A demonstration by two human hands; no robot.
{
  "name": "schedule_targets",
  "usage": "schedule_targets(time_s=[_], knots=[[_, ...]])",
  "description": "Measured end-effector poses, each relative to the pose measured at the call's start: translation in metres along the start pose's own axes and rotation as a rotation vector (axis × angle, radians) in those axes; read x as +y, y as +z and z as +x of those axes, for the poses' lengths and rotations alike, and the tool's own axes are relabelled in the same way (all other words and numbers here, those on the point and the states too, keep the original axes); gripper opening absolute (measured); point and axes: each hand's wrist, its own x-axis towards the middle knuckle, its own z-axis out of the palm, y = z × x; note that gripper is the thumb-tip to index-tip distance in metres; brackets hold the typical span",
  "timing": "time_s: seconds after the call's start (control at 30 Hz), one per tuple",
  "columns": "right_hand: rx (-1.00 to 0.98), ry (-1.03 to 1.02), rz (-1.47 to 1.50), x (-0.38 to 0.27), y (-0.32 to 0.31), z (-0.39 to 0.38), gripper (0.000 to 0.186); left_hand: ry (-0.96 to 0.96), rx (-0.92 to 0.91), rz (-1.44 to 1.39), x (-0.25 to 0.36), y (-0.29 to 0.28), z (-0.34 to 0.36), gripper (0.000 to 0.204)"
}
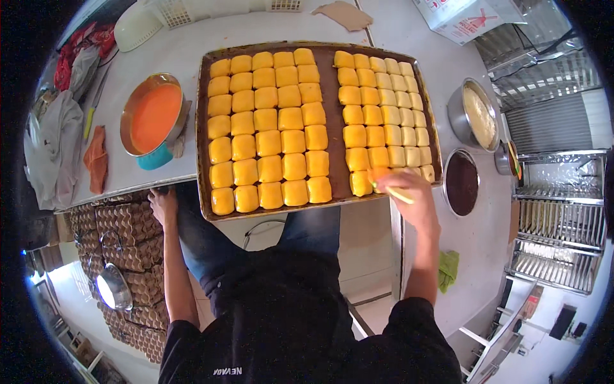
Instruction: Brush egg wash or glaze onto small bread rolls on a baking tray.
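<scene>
A large dark baking tray [330,121] carries two blocks of square dough pieces. The left block [268,128] is glossy yellow; the right block [377,109] is yellow on its left columns and paler on the right. My right hand [414,201] grips a brush [400,194] by its light handle, its orange head over the lower pieces of the right block. My left hand [163,203] rests at the table's front edge, left of the tray, fingers slightly apart. A steel bowl of orange liquid [152,117] stands left of the tray, beside an orange cloth [97,160] and a yellow-handled knife [89,123].
At the right are a bowl of pale batter [478,115], a bowl with dark contents [462,185], a green cloth [448,269], a white box [457,19] and metal racks [556,230]. Stacked egg cartons [131,249] with a metal bowl [115,288] are below left.
</scene>
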Motion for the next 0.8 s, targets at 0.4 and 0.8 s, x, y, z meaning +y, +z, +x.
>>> schedule_targets(time_s=[0.4, 0.8], knots=[[0.096, -0.175, -0.173, 0.015, -0.011, 0.068, 0.013, 0.209, 0.029, 0.111, -0.001, 0.025, -0.003, 0.05], [0.112, 0.056, -0.097, 0.034, 0.001, 0.062, 0.009, 0.119, 0.085, 0.042, 0.007, 0.021, -0.009, 0.056]])
